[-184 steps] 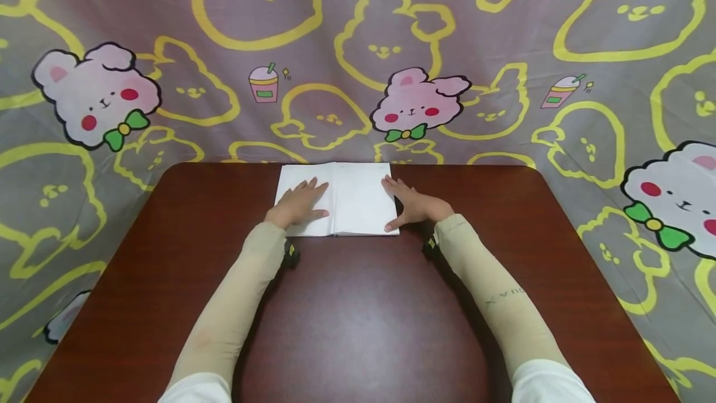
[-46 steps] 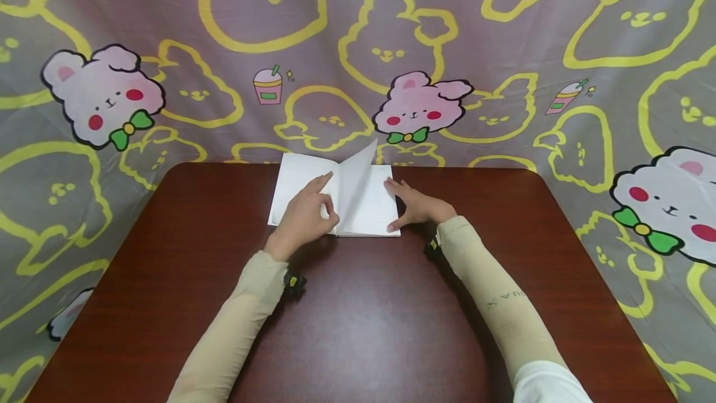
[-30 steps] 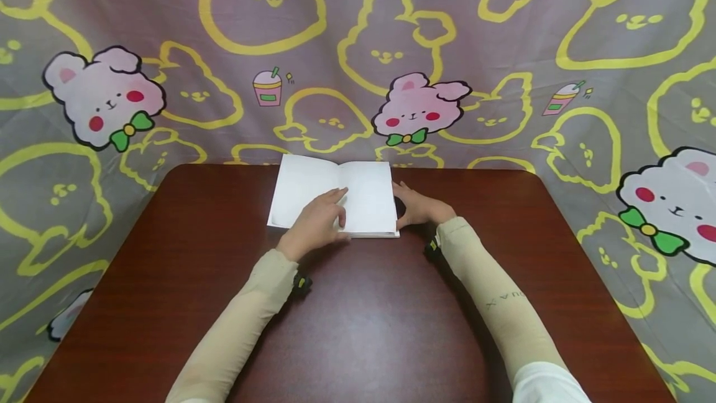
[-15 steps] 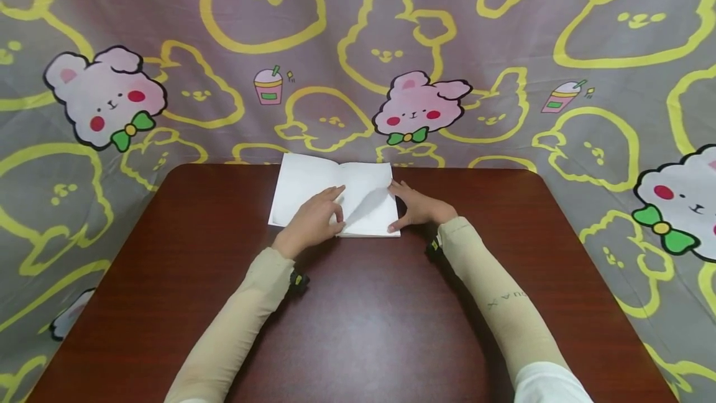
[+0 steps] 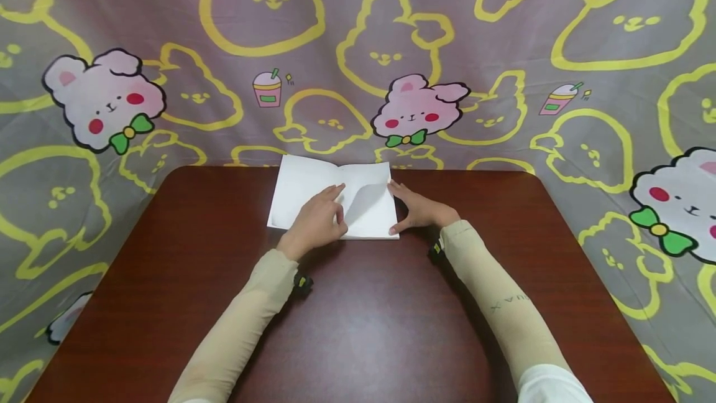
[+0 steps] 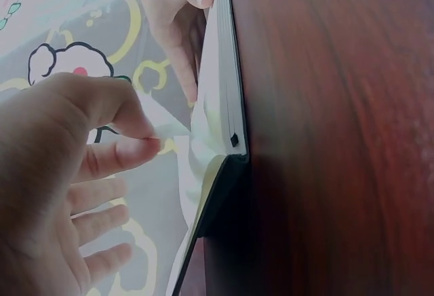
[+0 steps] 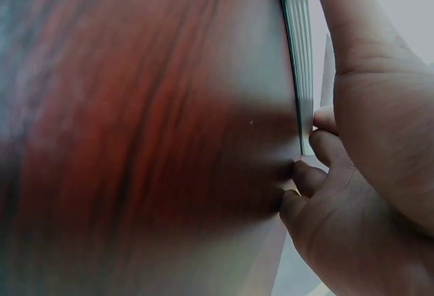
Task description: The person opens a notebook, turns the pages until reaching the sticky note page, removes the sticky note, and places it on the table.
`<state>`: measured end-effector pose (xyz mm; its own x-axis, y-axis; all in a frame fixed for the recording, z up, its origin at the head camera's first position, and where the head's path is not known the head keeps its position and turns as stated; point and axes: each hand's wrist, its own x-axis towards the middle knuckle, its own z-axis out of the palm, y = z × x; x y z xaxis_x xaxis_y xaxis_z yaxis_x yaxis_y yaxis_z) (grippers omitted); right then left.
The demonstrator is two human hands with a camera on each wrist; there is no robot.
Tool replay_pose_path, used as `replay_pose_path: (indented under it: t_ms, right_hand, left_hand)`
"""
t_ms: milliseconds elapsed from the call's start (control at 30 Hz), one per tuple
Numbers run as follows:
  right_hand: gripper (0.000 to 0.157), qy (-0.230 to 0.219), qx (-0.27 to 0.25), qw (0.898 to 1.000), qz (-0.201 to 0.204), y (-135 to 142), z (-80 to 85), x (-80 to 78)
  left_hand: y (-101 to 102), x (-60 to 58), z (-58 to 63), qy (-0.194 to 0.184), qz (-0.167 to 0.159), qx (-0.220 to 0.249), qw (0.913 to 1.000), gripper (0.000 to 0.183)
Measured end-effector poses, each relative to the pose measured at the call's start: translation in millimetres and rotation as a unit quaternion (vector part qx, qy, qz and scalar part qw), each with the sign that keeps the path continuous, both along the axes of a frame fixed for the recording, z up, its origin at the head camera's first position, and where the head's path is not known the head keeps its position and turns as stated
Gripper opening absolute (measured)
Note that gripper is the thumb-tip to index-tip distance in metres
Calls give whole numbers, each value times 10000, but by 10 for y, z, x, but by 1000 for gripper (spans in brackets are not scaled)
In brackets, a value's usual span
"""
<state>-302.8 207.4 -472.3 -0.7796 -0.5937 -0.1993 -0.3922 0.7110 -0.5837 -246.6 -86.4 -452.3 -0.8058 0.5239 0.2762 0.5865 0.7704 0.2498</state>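
Note:
An open notebook (image 5: pixel 299 188) with blank white pages lies near the table's far edge. My left hand (image 5: pixel 316 216) is over its lower middle. In the left wrist view, thumb and forefinger of the left hand (image 6: pixel 61 167) pinch the corner of a lifted page (image 6: pixel 168 121), while the other fingers are held apart from it. That page (image 5: pixel 362 201) curls up over the right half in the head view. At the right edge my right hand (image 5: pixel 422 207) rests with thumb and fingers spread. The right wrist view shows the right hand (image 7: pixel 380 127) beside the page stack (image 7: pixel 298 59).
The notebook's dark cover (image 6: pixel 227 187) touches the brown wooden table (image 5: pixel 358 316). Behind the table hangs a grey curtain (image 5: pixel 313 36) with yellow outlines and cartoon rabbits. A small black wrist camera (image 5: pixel 302 284) sits under the left sleeve.
Six seconds ago my left hand lay spread on the left page. Since then a raised page has gone over leftward, and the left hand has lifted another page. My right hand has barely moved.

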Motion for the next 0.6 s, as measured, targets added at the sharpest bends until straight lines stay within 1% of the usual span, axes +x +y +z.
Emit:
replay_pose_path:
  t_ms: [200,300,433,600]
  right_hand:
    - [127,-7,1,10000,12,-2,-5,-12]
    - [126,13,41,10000,43,1,-9,-22]
    - [126,-6,57,10000,57,7,-3,-31]
    - [126,-76,12,10000,55,16,-4,-36]
  left_hand:
    - [34,-48,9,-29,164,353,9992,16]
    - [46,-80,37,-37,218,610,9979,15]
    - [41,-115,110,-134,314,954,9949,15]
    - [19,-166,234,-213,420,1223,9914,18]
